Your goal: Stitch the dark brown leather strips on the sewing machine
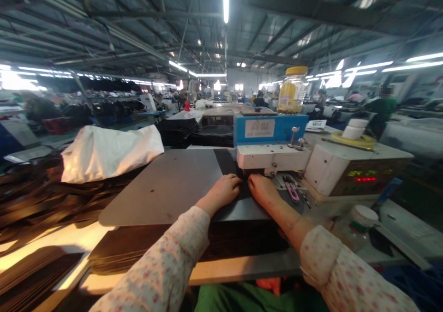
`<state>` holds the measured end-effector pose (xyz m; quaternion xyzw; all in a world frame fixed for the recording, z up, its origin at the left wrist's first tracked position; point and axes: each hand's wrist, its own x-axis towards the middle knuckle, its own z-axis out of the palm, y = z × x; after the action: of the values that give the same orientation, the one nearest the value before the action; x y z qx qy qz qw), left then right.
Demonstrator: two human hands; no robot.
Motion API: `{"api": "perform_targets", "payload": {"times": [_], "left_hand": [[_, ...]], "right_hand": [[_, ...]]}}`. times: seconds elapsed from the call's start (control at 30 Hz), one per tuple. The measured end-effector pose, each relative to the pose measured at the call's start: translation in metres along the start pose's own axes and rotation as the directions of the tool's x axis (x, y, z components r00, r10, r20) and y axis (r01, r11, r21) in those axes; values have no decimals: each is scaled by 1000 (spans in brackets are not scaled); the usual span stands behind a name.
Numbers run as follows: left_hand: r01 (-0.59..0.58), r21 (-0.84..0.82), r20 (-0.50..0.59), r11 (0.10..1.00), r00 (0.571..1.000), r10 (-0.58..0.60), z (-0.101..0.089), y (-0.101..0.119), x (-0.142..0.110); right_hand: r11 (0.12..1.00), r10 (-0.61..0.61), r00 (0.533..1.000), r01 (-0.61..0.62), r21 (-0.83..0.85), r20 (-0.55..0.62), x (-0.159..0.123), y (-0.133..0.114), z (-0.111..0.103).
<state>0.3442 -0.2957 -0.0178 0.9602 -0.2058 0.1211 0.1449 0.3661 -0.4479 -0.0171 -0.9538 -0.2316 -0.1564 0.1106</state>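
Note:
A dark flat strip [224, 161] lies on the grey metal plate [176, 176] and runs toward the blue and white machine head [273, 153]. My left hand [223, 191] bends over the plate, its fingertips pressed on the dark material just left of the head. Close beside it, my right hand [263, 189] has its fingers curled down on the same material, below the head's front edge. The hands nearly touch; their undersides and the exact grip are hidden. Pink-handled thread snips [291, 189] lie to the right of my right hand.
A stack of dark pieces [128, 247] sits under the plate. Brown strips [31, 196] and a white cloth bag [112, 153] lie left. On the right stand a control box [360, 171] and a lidded jar [362, 224]. A yellow-capped jar [293, 90] tops the machine.

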Motion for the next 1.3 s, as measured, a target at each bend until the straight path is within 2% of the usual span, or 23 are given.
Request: {"api": "perform_targets", "payload": {"times": [0.33,0.53,0.67,0.83,0.93,1.0,1.07,1.13,1.17,1.23,1.3], "left_hand": [[85,95,-30,992,996,-83,1,-13,14],[191,178,21,965,980,-198,-9,-25,22],[152,228,80,962,981,-175,-27,-28,18],[69,346,171,936,976,-135,-35,-10,8],[59,374,154,926,980,-125,-31,-6,12],[95,396,111,913,982,-150,-30,-10,16],[146,399,65,905,980,-187,-34,-16,15],[168,395,44,903,978,-202,-41,-14,3],[164,381,41,910,980,-193,-44,-8,-8],[121,293,53,948,988,-143,-45,15,-39],[67,83,81,994,994,-74,-38,49,-78]], "right_hand": [[1000,10,1000,-10,-9,26,-1,-2,0],[998,-9,1000,8,64,24,-4,1,-2],[969,-77,997,74,235,1,-21,6,-4],[926,-84,993,109,361,-85,-42,9,-2],[917,-73,991,112,383,-114,-46,6,-3],[900,-61,989,112,422,-133,-51,3,-7],[852,-50,986,125,508,-160,-59,2,-12],[765,-13,990,102,636,-143,-72,3,-18],[707,15,996,54,705,-91,-80,4,-20],[577,57,993,-117,808,103,-97,6,-22],[458,37,952,-287,841,305,-110,6,-21]]}}
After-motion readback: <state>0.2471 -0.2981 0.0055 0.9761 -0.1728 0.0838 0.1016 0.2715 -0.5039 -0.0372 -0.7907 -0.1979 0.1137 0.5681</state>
